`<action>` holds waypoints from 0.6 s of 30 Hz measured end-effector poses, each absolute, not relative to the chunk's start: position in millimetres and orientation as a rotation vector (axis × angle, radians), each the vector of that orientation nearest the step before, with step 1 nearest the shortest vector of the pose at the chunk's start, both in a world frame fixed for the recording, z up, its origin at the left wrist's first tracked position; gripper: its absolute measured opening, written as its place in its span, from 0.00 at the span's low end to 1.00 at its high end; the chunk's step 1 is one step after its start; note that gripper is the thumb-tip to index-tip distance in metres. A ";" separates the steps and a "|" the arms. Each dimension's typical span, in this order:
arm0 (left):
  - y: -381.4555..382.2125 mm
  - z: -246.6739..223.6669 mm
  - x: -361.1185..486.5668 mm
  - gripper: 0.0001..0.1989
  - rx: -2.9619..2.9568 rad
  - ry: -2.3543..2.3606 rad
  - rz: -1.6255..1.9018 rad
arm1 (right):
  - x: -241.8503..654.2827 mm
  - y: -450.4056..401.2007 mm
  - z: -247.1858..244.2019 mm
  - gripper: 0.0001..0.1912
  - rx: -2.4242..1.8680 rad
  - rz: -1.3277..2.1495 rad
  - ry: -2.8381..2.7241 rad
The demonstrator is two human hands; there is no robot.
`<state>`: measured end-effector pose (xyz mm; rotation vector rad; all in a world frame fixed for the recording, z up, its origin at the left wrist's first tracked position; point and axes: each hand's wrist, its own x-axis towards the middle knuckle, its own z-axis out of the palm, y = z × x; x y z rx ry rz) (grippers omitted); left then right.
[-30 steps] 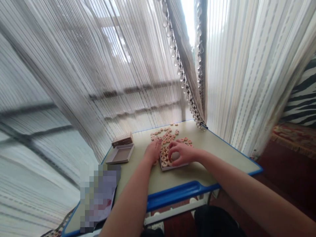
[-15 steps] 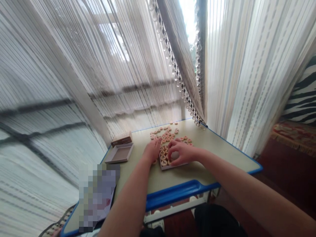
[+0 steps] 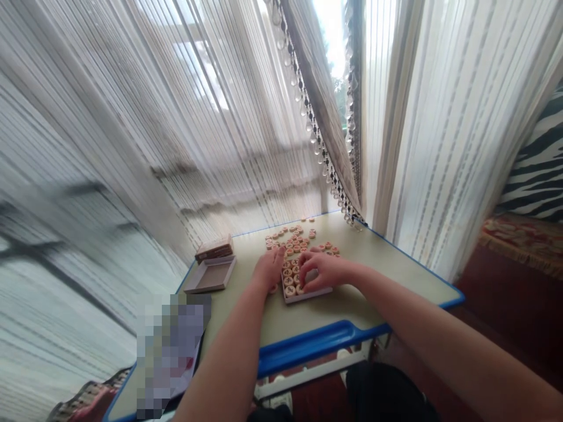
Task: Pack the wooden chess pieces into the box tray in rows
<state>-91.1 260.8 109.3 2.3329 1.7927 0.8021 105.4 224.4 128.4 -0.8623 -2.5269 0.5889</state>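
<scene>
A shallow open box [image 3: 308, 298] holds rows of round wooden xiangqi pieces [image 3: 288, 281] with dark characters. My right hand [image 3: 324, 271] is over the box, thumb and forefinger curled into a ring, their tips closed at a piece in the front row. This hand covers much of the box's right part. Along the box's left edge lies my left hand [image 3: 268, 271], fingers stretched forward and close to the pieces behind. A loose piece [image 3: 273, 289] shows partly beneath its wrist. Beyond both hands, several loose pieces with reddish characters [image 3: 297, 241] are scattered.
An empty box lid [image 3: 211, 275] lies on the left, with a flat brown box [image 3: 214, 247] behind it. A blurred-out flat item [image 3: 173, 357] is at the table's left front. The pale table [image 3: 373, 252] has a blue rim, and curtains [image 3: 246, 146] hang behind.
The view has shifted slightly. My right fingertips stay at the front row of the box, and my left hand remains at its left edge. The pieces look the same.
</scene>
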 end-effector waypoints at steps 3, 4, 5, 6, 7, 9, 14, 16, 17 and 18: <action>260.9 109.7 -91.3 0.28 2.334 1.781 0.803 | 106.0 224.9 128.9 0.09 -0.854 0.609 -2.517; 260.8 110.0 -91.2 0.28 2.335 1.784 0.799 | 106.5 225.2 129.3 0.10 -0.846 0.619 -2.513; 260.5 110.4 -91.0 0.27 2.338 1.786 0.794 | 107.1 225.6 129.7 0.10 -0.837 0.626 -2.505; 260.3 110.9 -90.8 0.27 2.342 1.788 0.791 | 107.8 226.3 129.9 0.10 -0.832 0.628 -2.491; 260.0 111.2 -90.6 0.27 2.344 1.791 0.789 | 108.5 227.3 129.7 0.10 -0.831 0.621 -2.476; 259.5 111.6 -90.2 0.27 2.342 1.798 0.783 | 109.8 229.9 128.1 0.08 -0.858 0.573 -2.441; 259.6 110.5 -90.1 0.26 2.347 1.806 0.756 | 110.6 235.2 120.6 0.06 -0.909 0.399 -2.459; 260.1 110.0 -90.5 0.27 2.372 1.806 0.745 | 109.6 235.2 118.4 0.06 -0.905 0.374 -2.486; 260.3 109.9 -90.6 0.27 2.383 1.807 0.738 | 109.0 234.9 117.7 0.07 -0.906 0.369 -2.493; 260.5 109.8 -90.7 0.27 2.394 1.805 0.731 | 108.3 234.4 117.1 0.07 -0.904 0.369 -2.499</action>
